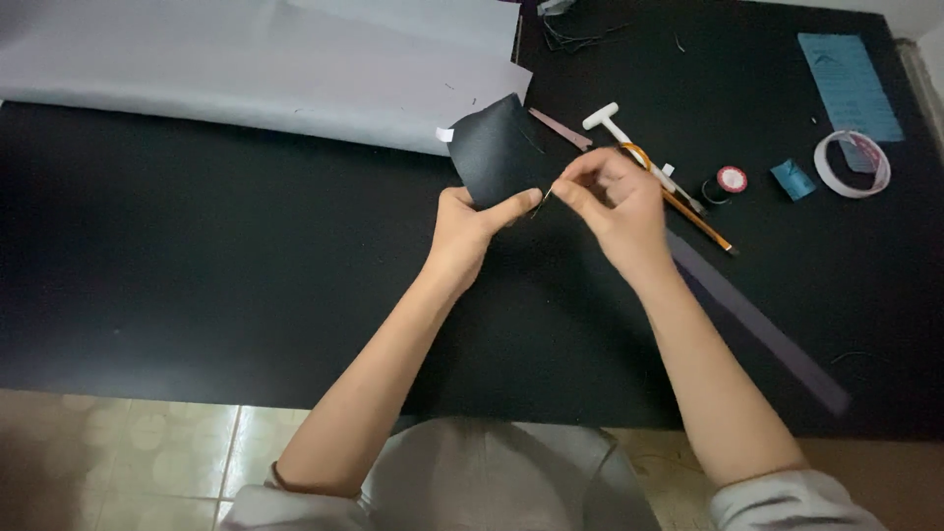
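Dark leather, a small black piece (497, 149), is held upright above the black table (197, 256) by the left hand (470, 224), thumb pressed along its lower edge. At that edge a thin needle (544, 200) is pinched in the closed fingertips of the right hand (615, 202). Just beyond lie a white-handled tool (629, 146) and a thread spool (730, 180).

left arm: bare forearm, reaching up and inward from lower left
left hand (470, 224): grip closed, thumb pressed flat across curled fingers
right arm: bare forearm, angled in from lower right
right hand (615, 202): thumb and forefinger pinched together, tips pointing toward the left hand, nearly touching
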